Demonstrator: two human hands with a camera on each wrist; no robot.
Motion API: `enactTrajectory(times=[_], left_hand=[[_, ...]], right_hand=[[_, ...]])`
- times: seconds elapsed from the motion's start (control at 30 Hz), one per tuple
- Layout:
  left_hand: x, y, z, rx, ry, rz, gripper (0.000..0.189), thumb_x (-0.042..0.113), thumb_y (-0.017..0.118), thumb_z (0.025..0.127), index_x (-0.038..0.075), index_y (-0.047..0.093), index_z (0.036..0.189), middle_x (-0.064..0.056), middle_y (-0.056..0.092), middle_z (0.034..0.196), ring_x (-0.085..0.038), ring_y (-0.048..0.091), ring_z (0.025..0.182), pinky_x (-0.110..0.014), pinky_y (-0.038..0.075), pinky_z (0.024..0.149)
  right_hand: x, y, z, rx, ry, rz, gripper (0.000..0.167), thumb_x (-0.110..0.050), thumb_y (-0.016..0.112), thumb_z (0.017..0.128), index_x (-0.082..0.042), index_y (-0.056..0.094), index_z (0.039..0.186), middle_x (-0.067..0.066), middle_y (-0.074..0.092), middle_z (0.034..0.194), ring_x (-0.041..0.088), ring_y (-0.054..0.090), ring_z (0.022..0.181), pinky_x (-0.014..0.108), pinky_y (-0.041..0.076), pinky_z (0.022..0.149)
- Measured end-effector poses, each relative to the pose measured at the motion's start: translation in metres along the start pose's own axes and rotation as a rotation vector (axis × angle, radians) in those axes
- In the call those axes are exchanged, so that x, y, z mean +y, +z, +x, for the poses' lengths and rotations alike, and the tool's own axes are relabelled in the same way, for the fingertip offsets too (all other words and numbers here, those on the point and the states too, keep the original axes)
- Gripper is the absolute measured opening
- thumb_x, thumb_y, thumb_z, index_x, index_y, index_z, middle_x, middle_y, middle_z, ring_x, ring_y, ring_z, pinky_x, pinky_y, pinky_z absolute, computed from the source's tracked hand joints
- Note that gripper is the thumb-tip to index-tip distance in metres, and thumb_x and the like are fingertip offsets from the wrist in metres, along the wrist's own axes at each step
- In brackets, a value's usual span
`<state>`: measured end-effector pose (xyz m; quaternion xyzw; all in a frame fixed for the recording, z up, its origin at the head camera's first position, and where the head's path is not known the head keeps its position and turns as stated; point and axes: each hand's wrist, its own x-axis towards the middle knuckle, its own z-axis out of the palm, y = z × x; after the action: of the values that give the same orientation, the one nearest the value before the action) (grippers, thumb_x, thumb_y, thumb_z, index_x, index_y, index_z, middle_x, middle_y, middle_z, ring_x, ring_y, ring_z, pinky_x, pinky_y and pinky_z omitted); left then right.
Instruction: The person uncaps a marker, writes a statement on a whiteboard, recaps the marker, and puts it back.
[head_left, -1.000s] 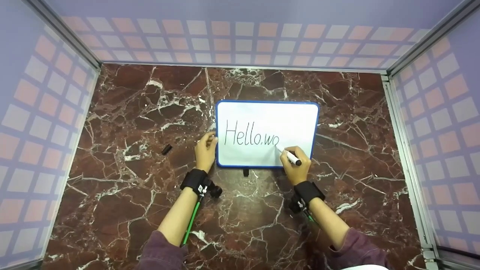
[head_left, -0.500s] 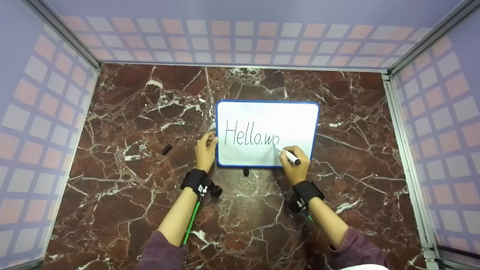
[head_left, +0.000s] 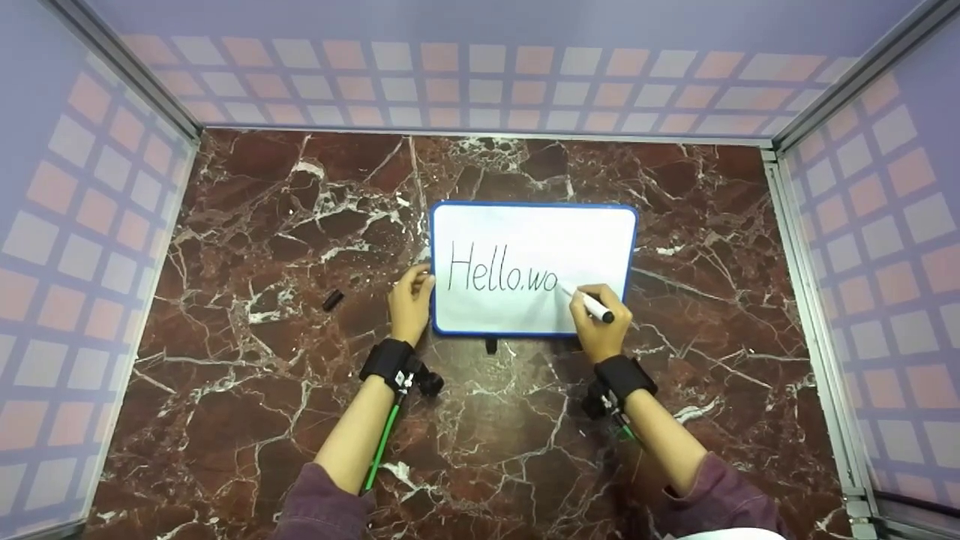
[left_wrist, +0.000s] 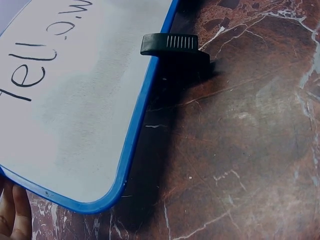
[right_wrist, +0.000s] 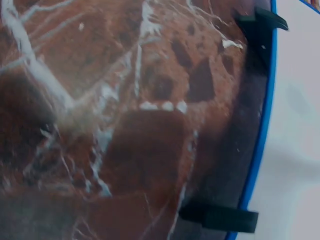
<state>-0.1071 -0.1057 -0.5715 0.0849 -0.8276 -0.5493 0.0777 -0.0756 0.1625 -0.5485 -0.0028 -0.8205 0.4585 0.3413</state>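
A whiteboard [head_left: 499,315] with a blue frame lies on the marble-patterned surface, bearing the black handwriting "Hello.wo". My right hand [head_left: 602,319] pinches a white marker [head_left: 595,306] with a black end, its tip at the board just right of the last "o". My left hand [head_left: 410,304] holds the board's left edge with its fingers and thumb; in the left wrist view only a few fingers [left_wrist: 15,212] show beside the blue frame. The right wrist view shows neither the right hand nor the marker, only the board's near edge [right_wrist: 261,135].
A small black cap [head_left: 334,300] lies left of the left hand. Black clips stick out from the board's near edge, one clip [left_wrist: 170,44] in the left wrist view and another clip [right_wrist: 230,220] in the right wrist view. Tile-patterned walls [head_left: 487,82] enclose three sides.
My right hand and the marker have shifted slightly right, from under the last "o" to its right side. The left hand and whiteboard have stayed in place.
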Motion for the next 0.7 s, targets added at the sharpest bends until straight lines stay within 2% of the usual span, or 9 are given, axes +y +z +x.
enactTrajectory(times=[0.17,0.37,0.7], left_hand=[[0.0004,-0.0011,-0.0001,0.001,0.007,0.008,0.027,0.012,0.056,0.090,-0.003,0.061,0.112,-0.023,0.067,0.099,-0.032,0.062,0.089,-0.042,0.052,0.082],[0.0017,-0.0007,-0.0006,0.000,-0.008,0.014,0.027,0.011,0.057,0.089,-0.002,0.061,0.112,-0.022,0.067,0.099,-0.031,0.062,0.089,-0.040,0.052,0.082],[0.0015,-0.0004,-0.0004,0.002,-0.017,-0.001,0.027,0.010,0.057,0.089,-0.003,0.061,0.112,-0.023,0.066,0.099,-0.032,0.062,0.090,-0.041,0.052,0.083]], right_hand=[[0.0012,-0.0010,0.0045,0.003,0.008,-0.010,0.005,0.002,0.061,0.071,0.005,0.065,0.072,0.018,0.063,0.063,0.016,0.051,0.054,0.013,0.038,0.055],[0.0034,-0.0025,0.0052,0.000,-0.023,-0.011,0.005,-0.001,0.064,0.071,0.001,0.067,0.075,0.014,0.066,0.066,0.016,0.056,0.057,0.013,0.042,0.057],[0.0091,-0.0022,0.0028,0.000,-0.036,0.011,0.005,-0.001,0.063,0.073,0.001,0.067,0.076,0.013,0.066,0.067,0.015,0.055,0.058,0.010,0.040,0.059]])
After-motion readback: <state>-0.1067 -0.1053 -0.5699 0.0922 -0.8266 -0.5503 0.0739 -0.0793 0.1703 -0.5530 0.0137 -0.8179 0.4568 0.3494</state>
